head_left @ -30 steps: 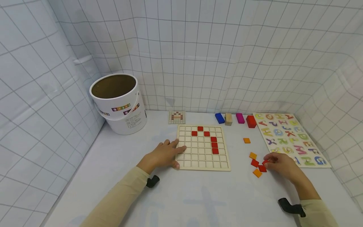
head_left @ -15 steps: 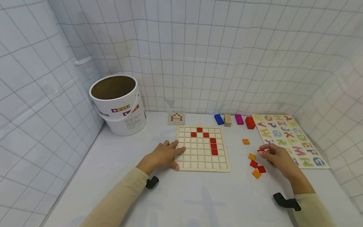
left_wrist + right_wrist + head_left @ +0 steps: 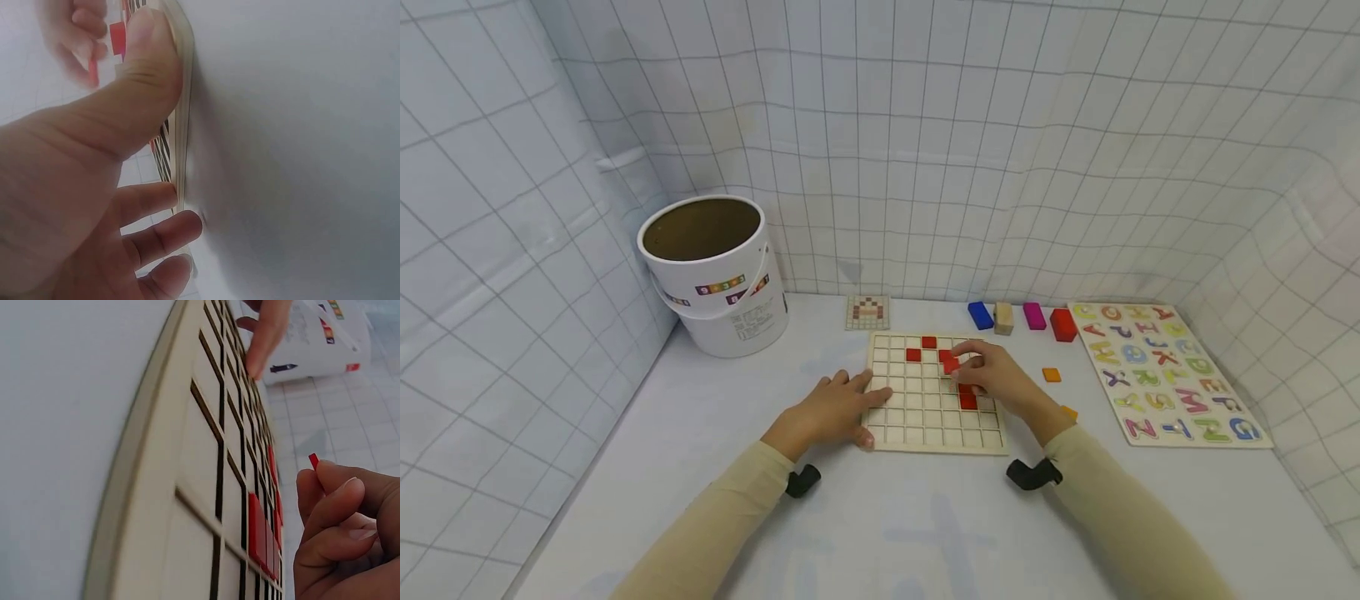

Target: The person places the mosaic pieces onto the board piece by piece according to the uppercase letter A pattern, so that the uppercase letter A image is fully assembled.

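A square wooden grid board (image 3: 925, 421) lies on the table, with several red tiles (image 3: 967, 398) set in its cells. My right hand (image 3: 1000, 377) is over the board's upper right, pinching a red square tile (image 3: 951, 365) between thumb and fingertip. In the right wrist view this pinched tile (image 3: 314, 461) stands edge-on, above the board's surface. My left hand (image 3: 829, 414) rests at the board's left side, fingers spread, with the index finger on the grid. The left wrist view has its thumb (image 3: 150, 62) on the board's edge.
Behind the board lies a small pattern card (image 3: 867, 312). A white bucket (image 3: 718, 283) stands back left. Coloured blocks (image 3: 1034, 316) line the back, near an alphabet board (image 3: 1172, 375) at right. Orange tiles (image 3: 1052, 375) lie right of the grid; my right forearm hides others.
My right hand has lifted a red tile from the loose tiles on the right and carried it left, over the grid board. The left hand stays in place.
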The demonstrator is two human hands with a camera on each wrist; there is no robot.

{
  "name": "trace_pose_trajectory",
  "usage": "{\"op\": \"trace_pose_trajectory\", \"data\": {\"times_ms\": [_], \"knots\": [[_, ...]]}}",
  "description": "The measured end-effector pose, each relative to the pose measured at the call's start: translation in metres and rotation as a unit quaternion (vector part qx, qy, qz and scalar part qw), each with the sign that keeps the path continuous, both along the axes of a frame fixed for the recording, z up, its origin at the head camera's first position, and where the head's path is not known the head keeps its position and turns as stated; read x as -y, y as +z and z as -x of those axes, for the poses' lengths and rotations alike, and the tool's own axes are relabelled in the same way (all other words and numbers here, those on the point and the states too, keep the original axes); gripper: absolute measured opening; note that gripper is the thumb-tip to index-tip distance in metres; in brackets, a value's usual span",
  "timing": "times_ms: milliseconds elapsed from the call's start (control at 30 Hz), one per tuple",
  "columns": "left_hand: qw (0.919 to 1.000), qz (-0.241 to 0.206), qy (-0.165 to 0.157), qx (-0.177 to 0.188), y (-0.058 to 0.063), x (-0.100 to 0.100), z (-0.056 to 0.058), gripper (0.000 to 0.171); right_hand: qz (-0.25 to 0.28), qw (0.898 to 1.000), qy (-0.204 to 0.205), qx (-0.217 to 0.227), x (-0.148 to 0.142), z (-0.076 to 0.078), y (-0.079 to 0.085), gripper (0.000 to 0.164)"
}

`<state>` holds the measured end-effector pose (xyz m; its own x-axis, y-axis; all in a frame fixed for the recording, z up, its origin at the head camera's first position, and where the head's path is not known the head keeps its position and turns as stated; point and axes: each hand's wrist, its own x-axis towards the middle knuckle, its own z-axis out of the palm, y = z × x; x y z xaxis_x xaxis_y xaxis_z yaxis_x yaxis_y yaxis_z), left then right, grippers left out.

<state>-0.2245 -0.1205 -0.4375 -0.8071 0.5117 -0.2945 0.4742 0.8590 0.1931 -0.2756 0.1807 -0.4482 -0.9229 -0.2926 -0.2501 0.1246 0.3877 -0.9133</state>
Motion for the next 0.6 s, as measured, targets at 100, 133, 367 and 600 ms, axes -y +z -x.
{"op": "trace_pose_trajectory", "data": {"times_ms": [100,133,367,600], "knots": [[1.0000,0.004,-0.002,0.001,0.001,0.000,0.001,0.089,0.012,1.000,0.024,0.004,0.028,0.009,-0.003,0.037],[1.0000,0.005,-0.003,0.001,0.001,0.000,0.001,0.089,0.013,1.000,0.026,0.004,0.036,0.011,-0.004,0.036],[0.9999,0.011,-0.005,-0.005,0.003,0.002,0.002,0.090,-0.022,0.999,0.034,-0.023,0.072,0.024,-0.009,0.033],[0.9999,0.003,-0.008,-0.006,0.001,0.002,0.002,0.088,-0.175,0.976,0.057,-0.121,0.091,0.026,-0.011,0.028]]}}
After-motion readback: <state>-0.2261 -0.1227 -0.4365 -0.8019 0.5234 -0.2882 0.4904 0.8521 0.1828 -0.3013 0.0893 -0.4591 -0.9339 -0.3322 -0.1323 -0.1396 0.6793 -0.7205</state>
